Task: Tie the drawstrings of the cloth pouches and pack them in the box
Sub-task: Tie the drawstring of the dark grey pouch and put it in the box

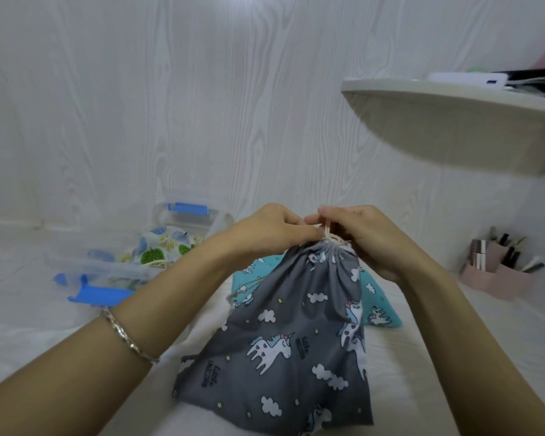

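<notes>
- A grey cloth pouch printed with white unicorns and clouds (283, 341) lies on the white sheeted surface (422, 357). Its flat bottom is nearest the person and its long axis runs away from them, tilted slightly right, up to a gathered neck.
- A silver bracelet (123, 335) sits on the left forearm.
- The left hand (274, 229) and right hand (372, 240) meet at that neck, fingertips close together. Both pinch the cream drawstring (328, 230), which stands up between them; the step looks like knotting the cord.
- The neck lies directly under the hands, about equally near each, so tightening should mean pulling the cord ends outward, across the pouch's long axis.
- A teal cloth pouch with a similar print (379, 306) lies just behind, partly under the grey one.
- To the left lies a clear plastic lid with blue clips (114, 272). Beyond it stands the clear plastic box with a blue latch (183, 220), holding a white leaf-print pouch (167, 247). The box is nearer the left hand.
- Far right are a pink organiser of cosmetics (497, 278) and a white shelf (453, 127).
</notes>
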The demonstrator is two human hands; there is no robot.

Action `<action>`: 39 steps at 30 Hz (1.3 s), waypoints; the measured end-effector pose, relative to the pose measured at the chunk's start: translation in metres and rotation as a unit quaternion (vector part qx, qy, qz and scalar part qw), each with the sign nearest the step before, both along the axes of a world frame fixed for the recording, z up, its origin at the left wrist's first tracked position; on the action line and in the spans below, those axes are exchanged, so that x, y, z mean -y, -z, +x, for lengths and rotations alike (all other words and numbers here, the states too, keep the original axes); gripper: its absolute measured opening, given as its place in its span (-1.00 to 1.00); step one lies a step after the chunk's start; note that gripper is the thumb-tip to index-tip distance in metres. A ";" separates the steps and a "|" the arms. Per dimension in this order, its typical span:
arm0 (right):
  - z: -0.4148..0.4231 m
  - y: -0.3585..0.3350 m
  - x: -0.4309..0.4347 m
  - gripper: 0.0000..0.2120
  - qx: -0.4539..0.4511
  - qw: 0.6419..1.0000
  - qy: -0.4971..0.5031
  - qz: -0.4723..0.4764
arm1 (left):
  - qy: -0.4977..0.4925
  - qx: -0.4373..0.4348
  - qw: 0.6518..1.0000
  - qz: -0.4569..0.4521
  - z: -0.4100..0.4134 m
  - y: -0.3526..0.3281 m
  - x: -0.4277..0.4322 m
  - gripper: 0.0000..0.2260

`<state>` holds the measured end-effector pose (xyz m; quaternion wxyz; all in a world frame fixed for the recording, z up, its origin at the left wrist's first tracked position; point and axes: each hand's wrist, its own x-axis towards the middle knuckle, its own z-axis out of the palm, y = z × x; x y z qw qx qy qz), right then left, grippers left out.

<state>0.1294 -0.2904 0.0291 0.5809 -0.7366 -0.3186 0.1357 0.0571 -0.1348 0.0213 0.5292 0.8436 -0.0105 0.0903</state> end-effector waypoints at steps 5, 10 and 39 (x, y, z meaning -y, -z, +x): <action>0.003 -0.002 0.008 -0.79 -0.012 0.999 -0.036 -0.021 | -0.012 -0.002 1.000 -0.025 0.003 0.004 -0.007 -0.87; 0.002 0.002 0.002 -0.80 -0.006 1.000 0.014 0.011 | 0.024 -0.031 0.998 -0.052 0.001 0.007 -0.007 -0.76; 0.012 0.021 -0.009 -0.59 -0.303 0.939 -0.109 0.120 | -0.069 0.160 0.966 0.190 0.010 0.016 -0.008 -0.85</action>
